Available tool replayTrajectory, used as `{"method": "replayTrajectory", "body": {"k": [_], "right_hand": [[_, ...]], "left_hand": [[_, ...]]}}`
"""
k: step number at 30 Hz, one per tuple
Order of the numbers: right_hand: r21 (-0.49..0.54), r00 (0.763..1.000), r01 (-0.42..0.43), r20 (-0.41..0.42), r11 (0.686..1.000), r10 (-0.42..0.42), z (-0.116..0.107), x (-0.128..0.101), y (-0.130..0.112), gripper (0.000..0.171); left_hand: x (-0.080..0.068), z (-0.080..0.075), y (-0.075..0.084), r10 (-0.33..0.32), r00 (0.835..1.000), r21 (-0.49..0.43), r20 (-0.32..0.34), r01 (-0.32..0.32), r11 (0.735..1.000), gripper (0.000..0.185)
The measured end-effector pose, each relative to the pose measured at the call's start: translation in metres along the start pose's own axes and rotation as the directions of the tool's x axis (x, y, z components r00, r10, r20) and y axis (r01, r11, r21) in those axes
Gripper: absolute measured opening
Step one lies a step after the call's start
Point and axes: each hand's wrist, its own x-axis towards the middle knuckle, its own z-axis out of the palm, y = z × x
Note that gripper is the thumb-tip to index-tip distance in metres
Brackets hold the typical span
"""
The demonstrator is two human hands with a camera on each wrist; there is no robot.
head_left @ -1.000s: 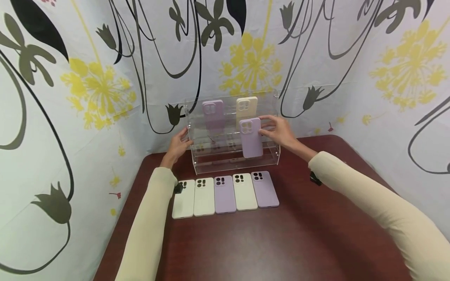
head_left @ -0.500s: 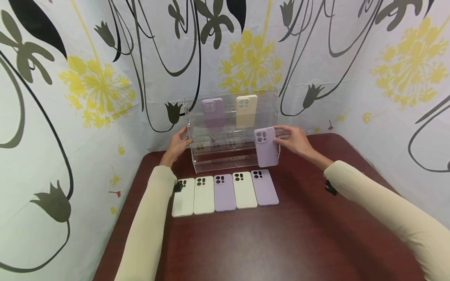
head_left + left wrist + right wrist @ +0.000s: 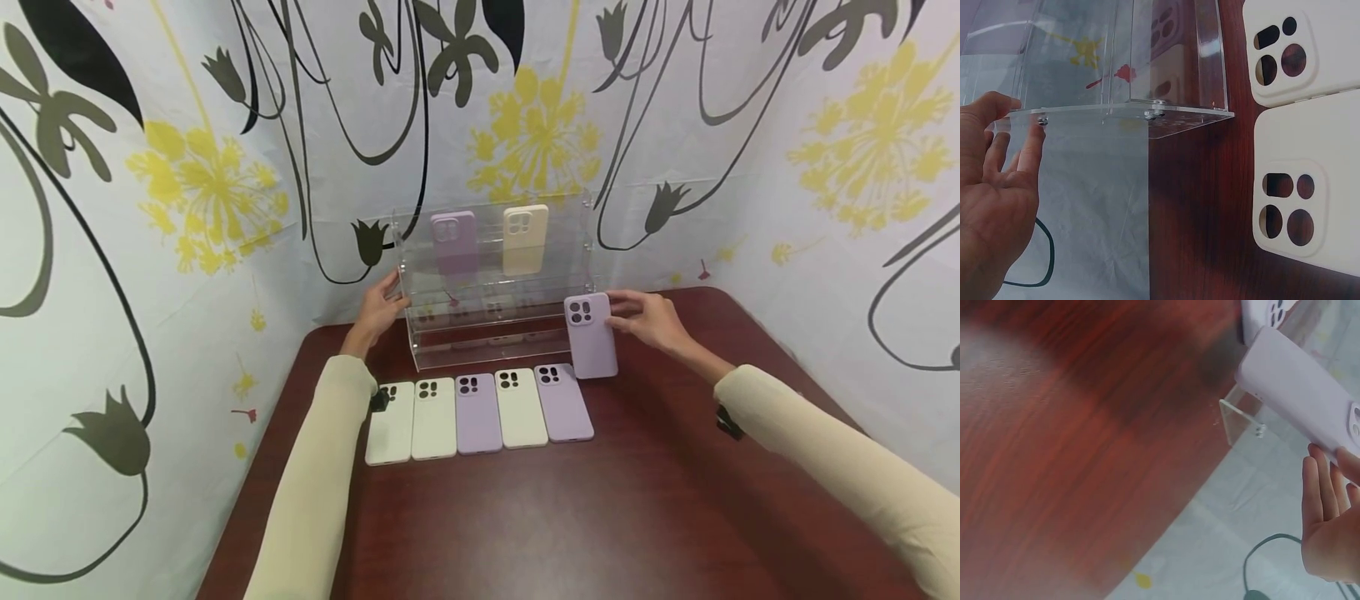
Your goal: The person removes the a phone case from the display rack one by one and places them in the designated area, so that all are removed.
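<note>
Lilac silicone phone case (image 3: 592, 335) is held upright by the right hand (image 3: 651, 319), pinched at its top edge, right of the clear acrylic rack (image 3: 495, 283); the rack's side is steadied by the flat left hand (image 3: 381, 307).

four purple phone cases (image 3: 591, 335), four cream phone cases (image 3: 522, 407), one clear acrylic rack (image 3: 495, 333)

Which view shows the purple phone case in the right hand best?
The head view: the held purple case shows whole, camera cutouts up, pinched by the right hand beside the clear acrylic rack. The right wrist view shows only its plain lower part and edge, close and blurred. The left wrist view does not show it.
</note>
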Motion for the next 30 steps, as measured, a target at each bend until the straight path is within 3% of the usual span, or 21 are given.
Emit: {"method": "replayTrajectory", "body": {"k": [16,30], "right_hand": [[0.125,0.991,-0.113,0.091,0.986,0.102,0.008,-0.023,0.029,0.059],[0.175,0.971,-0.216,0.142,0.960,0.193,0.027,-0.043,0.048,0.051]], "left_hand": [[0.004,0.000,-0.002,-0.015,1.000,-0.019,0.003,0.015,1.000,0.075],[0.002,0.000,-0.001,-0.017,1.000,-0.022,0.003,0.017,1.000,0.075]]}}
